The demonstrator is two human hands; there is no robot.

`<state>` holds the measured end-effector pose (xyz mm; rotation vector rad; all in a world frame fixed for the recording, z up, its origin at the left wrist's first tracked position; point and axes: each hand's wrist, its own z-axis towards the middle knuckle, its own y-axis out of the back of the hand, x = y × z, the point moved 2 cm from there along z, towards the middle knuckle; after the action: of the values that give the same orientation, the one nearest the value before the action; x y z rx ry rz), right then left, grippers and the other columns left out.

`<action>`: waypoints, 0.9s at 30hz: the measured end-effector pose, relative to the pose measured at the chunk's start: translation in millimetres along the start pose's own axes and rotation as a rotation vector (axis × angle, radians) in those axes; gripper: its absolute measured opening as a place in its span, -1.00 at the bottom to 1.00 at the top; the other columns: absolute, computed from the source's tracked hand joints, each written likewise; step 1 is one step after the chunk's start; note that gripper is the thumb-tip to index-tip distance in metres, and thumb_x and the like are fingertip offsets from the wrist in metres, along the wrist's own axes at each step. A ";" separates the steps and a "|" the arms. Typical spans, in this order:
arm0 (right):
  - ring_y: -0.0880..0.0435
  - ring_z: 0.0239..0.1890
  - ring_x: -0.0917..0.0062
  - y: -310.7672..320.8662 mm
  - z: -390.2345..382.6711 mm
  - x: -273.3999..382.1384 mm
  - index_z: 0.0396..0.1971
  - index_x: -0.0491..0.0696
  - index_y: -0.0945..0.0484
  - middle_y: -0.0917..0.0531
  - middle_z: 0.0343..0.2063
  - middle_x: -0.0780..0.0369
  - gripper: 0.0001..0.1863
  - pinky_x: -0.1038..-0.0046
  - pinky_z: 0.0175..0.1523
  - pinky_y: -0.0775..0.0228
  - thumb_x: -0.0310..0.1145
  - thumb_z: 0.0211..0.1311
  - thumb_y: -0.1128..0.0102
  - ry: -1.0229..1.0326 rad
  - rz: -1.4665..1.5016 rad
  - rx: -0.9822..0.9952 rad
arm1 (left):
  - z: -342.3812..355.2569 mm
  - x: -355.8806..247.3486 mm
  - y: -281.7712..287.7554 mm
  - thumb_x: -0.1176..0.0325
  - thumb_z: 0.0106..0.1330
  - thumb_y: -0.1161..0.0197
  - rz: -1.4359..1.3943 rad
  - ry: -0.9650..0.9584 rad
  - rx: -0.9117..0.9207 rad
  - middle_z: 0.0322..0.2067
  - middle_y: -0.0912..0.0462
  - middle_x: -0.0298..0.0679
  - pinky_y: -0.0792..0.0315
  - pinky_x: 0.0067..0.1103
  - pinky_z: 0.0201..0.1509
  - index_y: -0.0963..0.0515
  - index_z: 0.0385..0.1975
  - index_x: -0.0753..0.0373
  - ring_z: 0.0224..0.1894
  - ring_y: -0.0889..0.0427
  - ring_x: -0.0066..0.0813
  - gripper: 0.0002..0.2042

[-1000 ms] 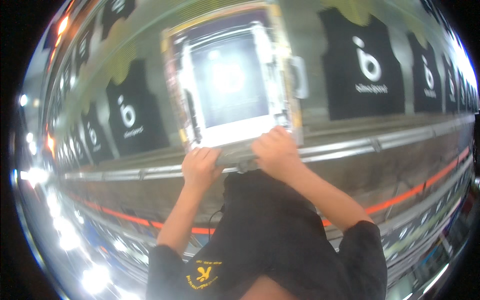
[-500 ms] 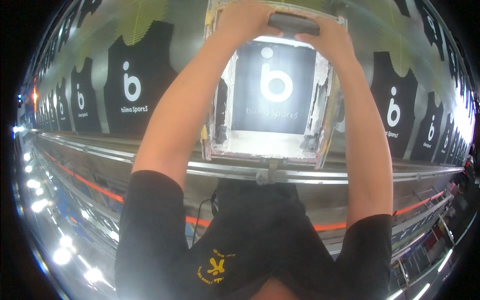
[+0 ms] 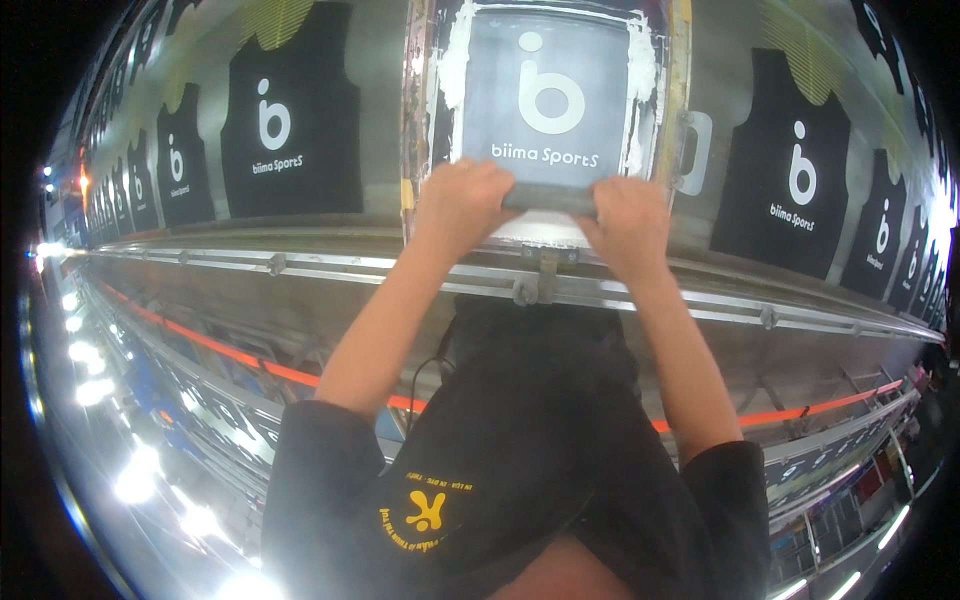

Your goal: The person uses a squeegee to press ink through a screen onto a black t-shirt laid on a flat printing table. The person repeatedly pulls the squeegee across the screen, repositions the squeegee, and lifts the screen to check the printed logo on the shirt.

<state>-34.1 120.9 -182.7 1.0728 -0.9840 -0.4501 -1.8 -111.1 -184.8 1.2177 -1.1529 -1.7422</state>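
Note:
My left hand (image 3: 462, 207) and my right hand (image 3: 634, 226) are both closed around the ends of a dark squeegee (image 3: 547, 198), which lies crosswise at the near end of a printing screen (image 3: 678, 100). The screen's frame is worn, with tape and white ink smeared along its inner sides. Through the mesh (image 3: 490, 85) shows a dark panel bearing a round white letter mark and a line of white lettering below it. Part of the squeegee's grip is hidden under my fingers, and its blade edge cannot be made out.
Black sleeveless shirts with white prints lie in a row on the long table, one to the left (image 3: 325, 120) and one to the right (image 3: 785, 175). A metal rail (image 3: 390, 263) runs along the near edge, with a bracket (image 3: 546, 268) at the screen. A pale handle (image 3: 697, 150) sits beside the frame.
Both hands have drawn the squeegee from the screen's far end to its near end. The lettering under the mesh now looks whiter and sharper. The whole view has shifted slightly.

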 end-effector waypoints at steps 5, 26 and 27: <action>-0.64 -0.32 0.13 -2.0 -8.9 -0.3 -0.38 -0.08 -0.64 -0.64 -0.45 0.14 -0.55 0.16 -0.19 -0.44 -0.03 -0.03 -0.62 0.025 0.106 0.013 | -1.8 -2.5 19.5 0.03 -0.12 -0.66 -0.012 -0.030 0.081 -0.54 -0.59 -0.34 -0.51 -0.37 -0.39 -0.60 -0.57 0.09 -0.43 -0.65 -0.30 -0.63; -0.77 -0.18 0.52 45.0 49.8 -102.2 -0.15 -0.21 -0.73 -0.80 -0.27 0.16 -0.60 0.45 -0.02 -0.57 -0.10 0.43 -0.37 -0.724 0.341 -0.399 | 135.0 57.7 38.2 -0.39 -0.01 -0.47 -0.100 0.137 0.577 -0.39 -0.76 -0.13 -0.61 -0.26 -0.13 -0.77 -0.30 0.20 -0.21 -0.76 -0.08 -0.34; -0.77 -0.17 0.51 41.1 46.2 -113.7 -0.12 -0.22 -0.71 -0.80 -0.25 0.15 -0.59 0.44 0.00 -0.57 -0.10 0.44 -0.36 -0.749 0.301 -0.384 | 150.6 67.0 35.6 -0.42 0.00 -0.45 -0.082 0.104 0.512 -0.39 -0.76 -0.12 -0.61 -0.24 -0.15 -0.77 -0.31 0.19 -0.21 -0.76 -0.05 -0.32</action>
<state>-137.8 198.0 -191.1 0.3811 -1.6085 -0.7782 -163.3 -143.4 -149.1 1.6531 -1.5606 -1.4612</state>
